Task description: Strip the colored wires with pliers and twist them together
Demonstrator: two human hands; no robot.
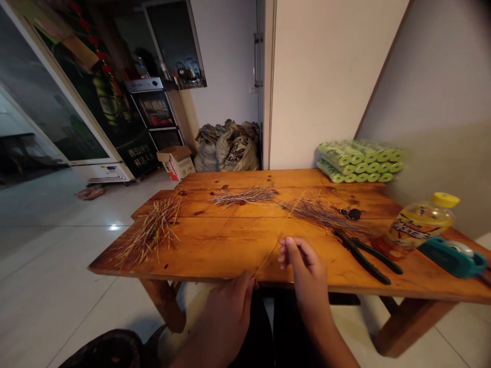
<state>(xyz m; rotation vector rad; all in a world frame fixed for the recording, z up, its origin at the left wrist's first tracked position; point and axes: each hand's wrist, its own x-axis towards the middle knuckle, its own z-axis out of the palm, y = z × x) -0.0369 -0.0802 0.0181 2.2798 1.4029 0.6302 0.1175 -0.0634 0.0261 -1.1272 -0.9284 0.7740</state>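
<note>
A thin wire (267, 258) runs slantwise between my two hands above the front edge of the wooden table (226, 243). My left hand (232, 301) pinches its lower end between thumb and forefinger. The upper end is in the closed fingers of my right hand (305, 263). Three loose piles of thin coloured wires lie on the table: a left pile (151, 232), a middle pile (243, 196) at the back, and a right pile (316, 212). Dark-handled pliers (364, 255) lie with their handles apart, to the right of my right hand.
Keys with a black fob (351, 213) lie beside the right pile. A yellow-capped drink bottle (418, 225) and a teal tape dispenser (454, 255) stand at the right. Green-wrapped rolls (360, 161) are stacked at the back right. A dark stool (103, 350) is at lower left.
</note>
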